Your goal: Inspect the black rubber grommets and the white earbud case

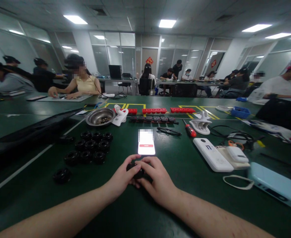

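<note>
Both my hands are wrapped round a black rounded part (138, 173), just in front of a phone (146, 150) with a lit screen. My left hand (125, 171) grips it from the left, thumb across its top. From the right, my right hand (155, 175) closes on it with bent fingers. Much of the part is hidden by the fingers, so its exact kind is unclear. Several glossy black ring-shaped parts (90, 144) stand in rows to the left, and one black ring part (62, 175) sits apart, nearer to me.
Beyond the phone lie glasses (169, 132), a black strip of parts (153, 119) and red trays (154, 110). A metal bowl (100, 117) holds small pieces. At right are a screwdriver (190, 129), white power bank (211, 155), light-blue box (274, 183) and cables. Other people sit around.
</note>
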{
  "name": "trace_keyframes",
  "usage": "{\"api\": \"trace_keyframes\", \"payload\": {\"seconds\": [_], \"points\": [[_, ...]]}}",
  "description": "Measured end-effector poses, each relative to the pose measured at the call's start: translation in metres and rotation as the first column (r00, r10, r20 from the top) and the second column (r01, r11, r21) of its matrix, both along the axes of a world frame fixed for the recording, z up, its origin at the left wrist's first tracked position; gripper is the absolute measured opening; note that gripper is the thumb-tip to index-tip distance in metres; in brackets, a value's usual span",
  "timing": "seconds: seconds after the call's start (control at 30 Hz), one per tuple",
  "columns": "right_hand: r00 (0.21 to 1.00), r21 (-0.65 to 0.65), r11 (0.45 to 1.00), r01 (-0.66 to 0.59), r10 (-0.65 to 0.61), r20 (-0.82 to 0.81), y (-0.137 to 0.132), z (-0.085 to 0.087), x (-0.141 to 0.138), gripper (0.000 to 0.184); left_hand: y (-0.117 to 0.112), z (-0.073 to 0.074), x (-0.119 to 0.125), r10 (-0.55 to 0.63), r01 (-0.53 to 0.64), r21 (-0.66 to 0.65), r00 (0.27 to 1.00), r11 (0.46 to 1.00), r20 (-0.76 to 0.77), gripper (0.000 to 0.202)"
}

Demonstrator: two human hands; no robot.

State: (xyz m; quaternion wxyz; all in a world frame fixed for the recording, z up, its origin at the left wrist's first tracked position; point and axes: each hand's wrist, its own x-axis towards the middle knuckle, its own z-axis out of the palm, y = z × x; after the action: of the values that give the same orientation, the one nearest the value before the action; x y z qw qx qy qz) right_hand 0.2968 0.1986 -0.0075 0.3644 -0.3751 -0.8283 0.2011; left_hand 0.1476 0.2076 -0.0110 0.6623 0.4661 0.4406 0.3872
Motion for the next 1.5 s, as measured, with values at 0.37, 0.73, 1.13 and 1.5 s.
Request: {"api": "trace_keyframes", "payload": {"seconds": [0.37, 0.73, 1.13, 1.5], "points": [[1.0, -0.029, 1.0, 0.005, -0.004, 0.021, 0.001, 0.002, 0.001, 0.039, -0.007, 0.003, -0.004, 0.001, -0.002, 0.058, 1.0, 0.998, 0.018, 0.05], [0.982, -0.066, 0.98, -0.189, 0.19, 0.016, 0.005, 0.017, 0.015, 0.04, -0.001, 0.002, -0.014, -0.188, 0.246, 0.233, 0.951, 0.941, -0.247, 0.072], [0.891, -0.231, 0.967, -0.111, 0.2, 0.408, -0.038, 0.041, 0.001, 0.037, -0.03, 0.041, -0.014, -0.11, 0.861, 0.165, 0.246, 0.481, -0.963, 0.085], [0.8, -0.004, 0.995, -0.102, 0.085, 0.595, -0.03, 0.003, -0.075, 0.028, -0.103, 0.09, -0.048, 0.33, 0.804, 0.539, 0.452, 0.251, -0.829, 0.029]]}}
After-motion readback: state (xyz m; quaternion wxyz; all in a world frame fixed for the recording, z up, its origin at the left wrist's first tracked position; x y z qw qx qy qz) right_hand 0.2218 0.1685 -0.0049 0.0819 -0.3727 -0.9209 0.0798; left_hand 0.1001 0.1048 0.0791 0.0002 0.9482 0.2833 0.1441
